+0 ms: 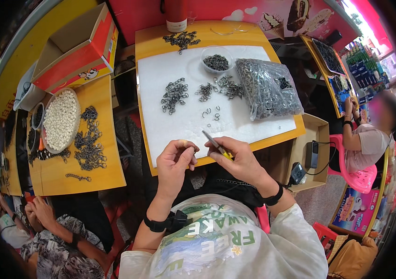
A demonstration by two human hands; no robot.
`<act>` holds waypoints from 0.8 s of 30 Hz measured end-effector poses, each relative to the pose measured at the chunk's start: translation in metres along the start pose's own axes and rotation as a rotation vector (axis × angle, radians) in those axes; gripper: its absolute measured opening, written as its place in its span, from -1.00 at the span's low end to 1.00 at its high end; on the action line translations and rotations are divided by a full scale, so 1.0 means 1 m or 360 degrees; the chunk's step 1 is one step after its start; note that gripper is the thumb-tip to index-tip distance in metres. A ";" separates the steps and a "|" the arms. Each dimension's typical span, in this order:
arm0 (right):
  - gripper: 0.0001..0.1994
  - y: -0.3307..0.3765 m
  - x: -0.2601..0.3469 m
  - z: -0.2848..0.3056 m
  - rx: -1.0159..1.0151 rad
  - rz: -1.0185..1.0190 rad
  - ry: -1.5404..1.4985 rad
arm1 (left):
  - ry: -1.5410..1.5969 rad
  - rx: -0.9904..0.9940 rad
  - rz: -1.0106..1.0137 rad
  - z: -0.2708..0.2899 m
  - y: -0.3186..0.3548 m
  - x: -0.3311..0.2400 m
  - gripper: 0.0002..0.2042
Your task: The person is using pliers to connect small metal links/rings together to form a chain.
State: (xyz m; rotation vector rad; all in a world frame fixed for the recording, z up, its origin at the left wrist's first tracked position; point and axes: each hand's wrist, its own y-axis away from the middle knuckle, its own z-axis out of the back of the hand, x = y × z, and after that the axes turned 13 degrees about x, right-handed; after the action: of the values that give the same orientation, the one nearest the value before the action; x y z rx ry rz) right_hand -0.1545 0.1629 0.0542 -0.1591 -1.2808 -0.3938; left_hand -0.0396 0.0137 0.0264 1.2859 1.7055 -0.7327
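In my right hand (241, 162) is a pair of pliers (212, 141) with yellow on the handles, its metal jaws pointing up and left. The thumb and fingers of my left hand (175, 162) are pinched together beside it; a small dark thing shows at the fingertips, too small to name. Both hands are at the near edge of a white sheet (161, 135) on a wooden table. Several loose dark metal rings (216, 117) lie just beyond them. Farther off are a pile of dark chain links (175, 96) and smaller piles of metal pieces (230, 87).
A clear bag of metal parts (268, 90) sits at the right of the sheet, near a round tub of small dark pieces (216, 62). More chains (181, 41) lie at the back. A cardboard box (307, 149) stands at the right. Other people work at tables left and right.
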 end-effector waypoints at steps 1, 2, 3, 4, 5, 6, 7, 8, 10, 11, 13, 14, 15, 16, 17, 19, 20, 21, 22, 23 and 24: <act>-0.75 -0.001 0.001 -0.004 -0.0168 0.0073 -0.0061 | -0.0155 -0.0029 -0.0002 -0.003 0.000 0.000 -0.91; -0.75 -0.004 0.002 -0.006 -0.0167 0.0072 -0.0061 | -0.0155 -0.0030 -0.0001 -0.005 0.001 -0.002 -0.91; -0.75 -0.007 0.004 -0.008 -0.0211 0.0070 -0.0143 | -0.0267 -0.0040 0.0035 -0.007 0.002 -0.003 -0.92; -0.75 -0.009 0.006 -0.010 -0.0255 0.0068 -0.0224 | -0.0380 -0.0049 0.0072 -0.008 0.004 -0.003 -0.92; -0.75 -0.011 0.008 -0.010 -0.0257 0.0069 -0.0224 | -0.0380 -0.0047 0.0071 -0.008 0.005 -0.003 -0.92; -0.75 -0.012 0.009 -0.011 -0.0244 0.0075 -0.0134 | -0.0474 -0.0024 0.0066 -0.008 0.006 -0.001 -0.93; -0.75 -0.013 0.010 -0.011 -0.0231 0.0082 -0.0044 | -0.0569 0.0000 0.0062 -0.007 0.006 0.000 -0.93; -0.75 -0.013 0.012 -0.011 -0.0227 0.0083 -0.0044 | -0.0569 -0.0004 0.0060 -0.007 0.007 0.001 -0.93; -0.76 -0.014 0.015 -0.011 -0.0208 0.0028 0.0035 | -0.0595 -0.0011 0.0030 -0.007 0.008 0.002 -0.93; -0.76 -0.014 0.014 -0.012 -0.0207 0.0027 0.0037 | -0.0593 -0.0011 0.0029 -0.008 0.007 0.002 -0.93; -0.75 -0.016 0.012 -0.015 -0.0333 0.0150 0.0125 | -0.0710 -0.0003 -0.0002 -0.011 0.006 0.001 -0.91; -0.75 -0.016 0.009 -0.017 -0.0333 0.0150 0.0127 | -0.0709 -0.0003 -0.0003 -0.011 0.005 -0.001 -0.91; -0.75 -0.016 0.007 -0.018 -0.0370 0.0176 0.0235 | -0.0760 0.0024 0.0036 -0.010 0.004 -0.004 -0.90; -0.75 -0.016 0.006 -0.019 -0.0408 0.0202 0.0344 | -0.0810 0.0051 0.0074 -0.009 0.004 -0.005 -0.88; -0.75 -0.016 0.007 -0.018 -0.0405 0.0205 0.0346 | -0.0810 0.0049 0.0071 -0.007 0.004 -0.006 -0.88; -0.76 -0.016 0.009 -0.016 -0.0299 0.0195 0.0280 | -0.0547 0.0008 0.0129 -0.003 0.005 -0.006 -0.92; -0.76 -0.014 0.009 -0.014 -0.0293 0.0200 0.0283 | -0.0546 0.0002 0.0124 -0.001 0.005 -0.008 -0.92; -0.76 -0.011 0.010 -0.011 -0.0276 0.0152 0.0281 | -0.0397 0.0007 0.0101 0.000 0.003 -0.012 -0.92; -0.77 -0.009 0.010 -0.009 -0.0259 0.0105 0.0279 | -0.0247 0.0012 0.0079 0.002 0.002 -0.014 -0.92; -0.76 -0.007 0.005 -0.008 -0.0298 0.0190 0.0313 | -0.0227 0.0011 0.0070 0.003 0.002 -0.015 -0.92; -0.76 -0.004 0.005 -0.007 -0.0294 0.0193 0.0317 | -0.0225 0.0008 0.0065 0.003 0.002 -0.016 -0.92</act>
State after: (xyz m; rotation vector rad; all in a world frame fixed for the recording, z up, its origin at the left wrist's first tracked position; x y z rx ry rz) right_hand -0.1486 0.1564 0.0564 -0.3441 -1.0326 -0.4132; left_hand -0.0351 0.0045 0.0389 1.2388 1.5605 -0.7859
